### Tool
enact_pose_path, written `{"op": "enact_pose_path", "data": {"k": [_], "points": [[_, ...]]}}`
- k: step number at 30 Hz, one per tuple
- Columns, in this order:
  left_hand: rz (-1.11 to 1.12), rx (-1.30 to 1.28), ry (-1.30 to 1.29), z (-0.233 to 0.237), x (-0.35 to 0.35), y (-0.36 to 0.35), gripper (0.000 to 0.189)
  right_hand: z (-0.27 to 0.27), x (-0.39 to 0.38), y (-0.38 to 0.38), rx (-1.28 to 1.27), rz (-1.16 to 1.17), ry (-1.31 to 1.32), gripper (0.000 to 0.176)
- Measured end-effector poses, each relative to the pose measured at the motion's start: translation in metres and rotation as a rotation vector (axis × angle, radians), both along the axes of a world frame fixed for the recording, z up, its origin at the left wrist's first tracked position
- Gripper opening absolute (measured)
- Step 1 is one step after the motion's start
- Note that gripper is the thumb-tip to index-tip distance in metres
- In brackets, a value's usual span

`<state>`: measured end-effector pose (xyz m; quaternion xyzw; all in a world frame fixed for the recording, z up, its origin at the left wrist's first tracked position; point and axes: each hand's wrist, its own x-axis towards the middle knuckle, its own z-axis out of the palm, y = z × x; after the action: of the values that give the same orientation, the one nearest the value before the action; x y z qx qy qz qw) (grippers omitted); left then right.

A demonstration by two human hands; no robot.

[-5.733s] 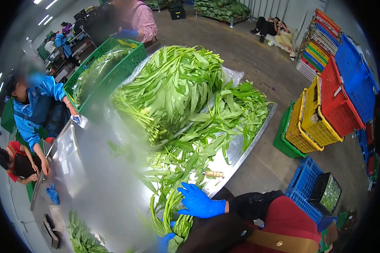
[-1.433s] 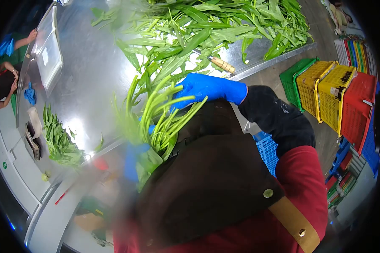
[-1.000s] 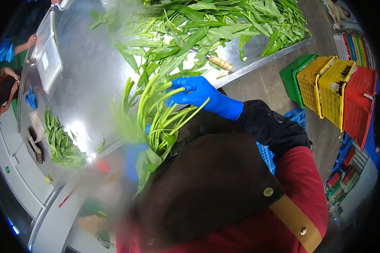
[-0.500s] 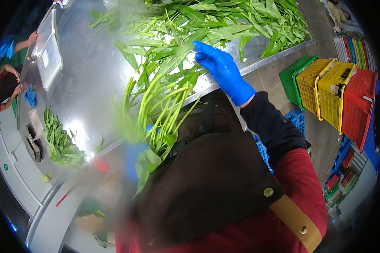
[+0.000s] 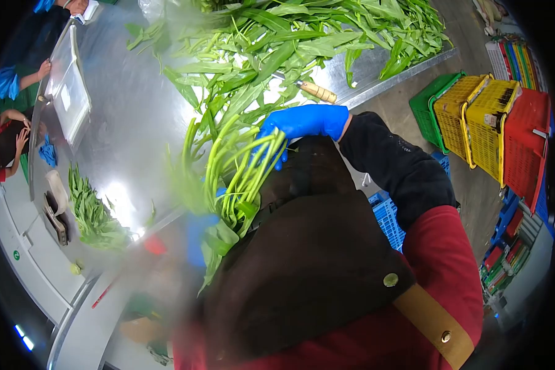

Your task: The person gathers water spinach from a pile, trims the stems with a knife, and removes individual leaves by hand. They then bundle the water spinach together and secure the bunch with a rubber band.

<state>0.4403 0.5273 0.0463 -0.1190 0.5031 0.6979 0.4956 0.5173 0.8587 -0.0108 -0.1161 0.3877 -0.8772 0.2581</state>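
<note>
A bunch of leafy greens with long hollow stems, like water spinach (image 5: 228, 166), is held against the front of my dark apron (image 5: 302, 246). My left hand (image 5: 200, 237), in a blue glove, is around its lower part, smeared by a blurred patch and partly hidden by leaves. My right hand (image 5: 302, 123), also blue-gloved, curls over the upper right stems, with fingertips showing behind them. Just beyond it, a knife with a wooden handle (image 5: 317, 91) lies at the table edge, its blade partly under leaves.
A large heap of greens (image 5: 351, 31) covers the far side of the metal table (image 5: 135, 117). A smaller pile (image 5: 92, 213) lies left, near a clear-lidded tray (image 5: 71, 92). Stacked yellow crates (image 5: 487, 129) and a red crate (image 5: 524, 148) stand right. Other people work at the left.
My right hand has come back from over the knife toward me and down onto the stems. The knife handle is now uncovered. The bunch in my left hand has barely moved.
</note>
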Motion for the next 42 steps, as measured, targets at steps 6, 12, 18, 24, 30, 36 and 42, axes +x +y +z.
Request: {"op": "enact_pose_path", "data": {"k": [6,12,18,24,30,36,42], "points": [[-0.044,0.055,-0.033,-0.013,-0.006,-0.012,0.066,0.002,0.000,-0.004,0.339,-0.025,0.232,0.039],[-0.074,0.139,-0.067,-0.026,-0.010,-0.013,0.067,0.025,0.005,-0.014,0.405,-0.097,0.029,0.029],[-0.086,0.123,-0.024,-0.024,-0.015,-0.007,0.069,0.037,0.002,-0.018,0.375,-0.246,-0.173,0.023],[-0.074,0.128,-0.029,-0.022,-0.013,0.000,0.072,0.047,-0.002,-0.016,0.688,-0.262,-0.216,0.027],[-0.098,0.077,-0.062,-0.019,-0.016,-0.004,0.072,0.043,0.004,-0.027,0.414,-0.451,-0.274,0.027],[-0.061,0.024,-0.007,-0.017,-0.012,-0.006,0.066,0.017,0.014,-0.017,0.428,-0.597,-0.159,0.034],[-0.036,0.024,0.000,-0.010,-0.008,-0.002,0.071,0.005,0.034,-0.006,0.612,-0.215,-0.357,0.054]]}}
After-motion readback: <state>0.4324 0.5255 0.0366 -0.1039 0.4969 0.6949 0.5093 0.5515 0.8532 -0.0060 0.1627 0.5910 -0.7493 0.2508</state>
